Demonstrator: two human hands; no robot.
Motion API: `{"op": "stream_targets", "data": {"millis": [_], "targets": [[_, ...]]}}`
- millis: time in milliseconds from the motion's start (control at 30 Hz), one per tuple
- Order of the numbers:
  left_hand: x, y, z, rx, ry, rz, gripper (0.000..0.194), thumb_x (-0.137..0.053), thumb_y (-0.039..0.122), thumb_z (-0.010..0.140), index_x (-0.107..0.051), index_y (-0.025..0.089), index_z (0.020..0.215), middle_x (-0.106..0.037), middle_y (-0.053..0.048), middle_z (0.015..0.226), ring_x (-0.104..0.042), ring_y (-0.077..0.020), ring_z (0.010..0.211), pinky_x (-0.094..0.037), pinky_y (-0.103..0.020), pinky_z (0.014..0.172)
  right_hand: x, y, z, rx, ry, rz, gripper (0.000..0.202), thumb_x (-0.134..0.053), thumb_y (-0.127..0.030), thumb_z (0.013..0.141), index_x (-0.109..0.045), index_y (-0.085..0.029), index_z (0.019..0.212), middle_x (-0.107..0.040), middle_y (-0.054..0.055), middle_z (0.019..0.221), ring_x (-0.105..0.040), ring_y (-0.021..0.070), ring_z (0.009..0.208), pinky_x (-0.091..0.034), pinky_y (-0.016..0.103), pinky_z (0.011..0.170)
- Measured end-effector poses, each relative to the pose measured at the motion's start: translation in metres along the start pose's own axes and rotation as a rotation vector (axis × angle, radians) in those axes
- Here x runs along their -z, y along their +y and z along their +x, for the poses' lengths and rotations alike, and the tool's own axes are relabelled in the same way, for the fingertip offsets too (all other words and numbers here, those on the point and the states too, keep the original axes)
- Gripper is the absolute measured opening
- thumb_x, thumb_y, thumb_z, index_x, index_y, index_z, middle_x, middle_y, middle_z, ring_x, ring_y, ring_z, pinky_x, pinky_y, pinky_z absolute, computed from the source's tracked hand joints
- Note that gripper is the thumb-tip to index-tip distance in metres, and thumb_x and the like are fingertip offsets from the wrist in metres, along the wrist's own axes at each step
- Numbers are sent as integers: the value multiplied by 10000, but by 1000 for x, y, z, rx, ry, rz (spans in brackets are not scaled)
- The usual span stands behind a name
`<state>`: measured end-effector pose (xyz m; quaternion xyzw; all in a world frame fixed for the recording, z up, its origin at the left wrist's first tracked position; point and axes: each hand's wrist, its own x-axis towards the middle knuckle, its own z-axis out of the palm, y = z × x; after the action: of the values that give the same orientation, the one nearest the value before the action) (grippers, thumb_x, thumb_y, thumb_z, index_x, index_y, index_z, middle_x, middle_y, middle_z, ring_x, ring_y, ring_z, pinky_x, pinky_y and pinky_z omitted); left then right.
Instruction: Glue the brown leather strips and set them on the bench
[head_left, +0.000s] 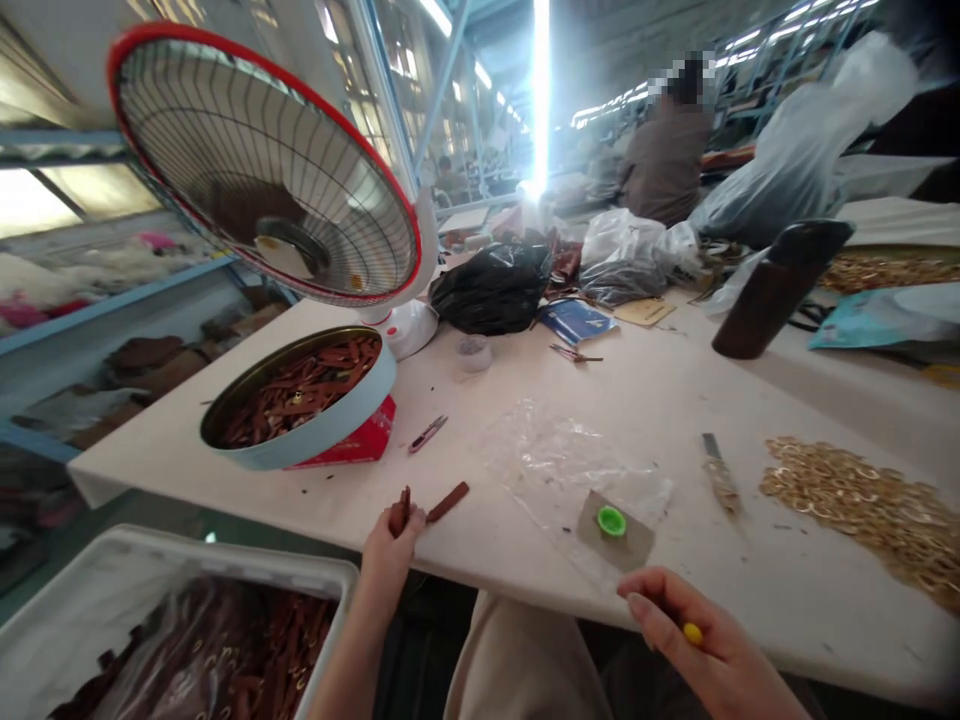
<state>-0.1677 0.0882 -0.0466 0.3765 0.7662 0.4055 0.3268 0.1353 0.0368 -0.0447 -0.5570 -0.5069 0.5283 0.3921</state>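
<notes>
My left hand [388, 552] rests at the near edge of the white table [675, 400], fingers closed on a brown leather strap [439, 505] that sticks out to the right over the table. My right hand [694, 635] is lower right, at the table's near edge, pinching a small yellow-tipped object [691, 633]. A piece of cardboard with a green cap [611, 520] lies on a clear plastic bag [570, 465] between the hands. A round tin [300, 405] full of brown straps sits tilted at the left.
A red-rimmed fan [262, 165] stands behind the tin. A white bin [172, 630] of finished straps sits lower left. Gold rings [862, 505] are heaped at the right, a brush [720, 475] beside them. Small snips [427, 433], black bag [491, 290], dark bottle [776, 290]. A person sits far back.
</notes>
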Motion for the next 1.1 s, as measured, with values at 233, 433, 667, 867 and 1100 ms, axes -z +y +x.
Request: {"op": "stream_targets", "data": {"millis": [233, 433, 667, 867, 1100], "targets": [[-55, 37, -100, 347, -712, -679, 419, -694, 421, 656, -600, 105, 916, -614, -31, 679, -563, -98, 533, -409, -193, 483, -5, -2, -7, 102, -180, -26, 334, -496, -502, 826, -599, -198, 917, -591, 12, 707, -545, 171, 634, -446, 241, 567], [-87, 54, -151, 407, -1180, -677, 376, -729, 372, 667, -643, 77, 885, -679, -97, 666, -642, -139, 564, -488, -203, 529, 16, -22, -25, 131, -139, 27, 315, -501, -478, 825, -560, -174, 771, -542, -14, 611, -508, 138, 555, -419, 236, 525], [-94, 59, -165, 472, -1255, -660, 326, -689, 343, 725, -670, 71, 903, -691, -110, 710, -650, -143, 582, -518, -216, 532, 37, -31, -30, 166, -27, -10, 327, -462, -434, 825, -462, -186, 612, -416, -41, 546, -388, 115, 536, -330, 233, 504], [-101, 54, -171, 534, -1181, -655, 398, -673, 434, 717, -688, 63, 861, -627, -47, 616, -567, -80, 456, -445, -159, 410, 45, -26, -28, 137, 12, 100, 344, -462, -476, 821, -450, -188, 633, -372, -50, 566, -332, 108, 533, -307, 235, 493], [-113, 51, -172, 589, -1225, -695, 438, -689, 484, 673, -685, 62, 792, -580, -42, 572, -493, -63, 417, -300, -150, 361, 48, -20, -28, 108, -11, 236, 352, -489, -483, 831, -435, -189, 645, -339, -63, 566, -277, 96, 514, -260, 223, 467]]}}
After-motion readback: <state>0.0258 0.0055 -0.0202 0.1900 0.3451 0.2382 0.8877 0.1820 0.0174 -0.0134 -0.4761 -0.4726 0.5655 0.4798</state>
